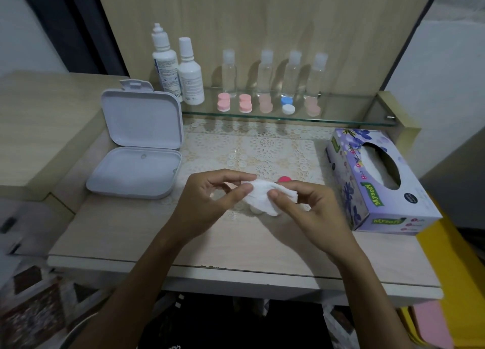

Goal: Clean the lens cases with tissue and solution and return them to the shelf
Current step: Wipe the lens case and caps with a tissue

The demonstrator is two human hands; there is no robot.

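Brightness: moderate, even indoor light, rather dim and soft.
Source: seemingly from above and in front.
Shadows: grey shadows of the clear plastic bottles (229,71) fall on the pale wood-grain back panel (262,15).
Glare: faint sheen on the glass shelf (341,112).
Sharpness: centre soft; fine print illegible.
Edges: wide-angle bending, corners smeared and dark.

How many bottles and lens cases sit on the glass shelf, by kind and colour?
White opaque bottles: 2
Clear bottles: 4
Pink lens cases: 4
Blue-and-white lens case: 1
Total: 11
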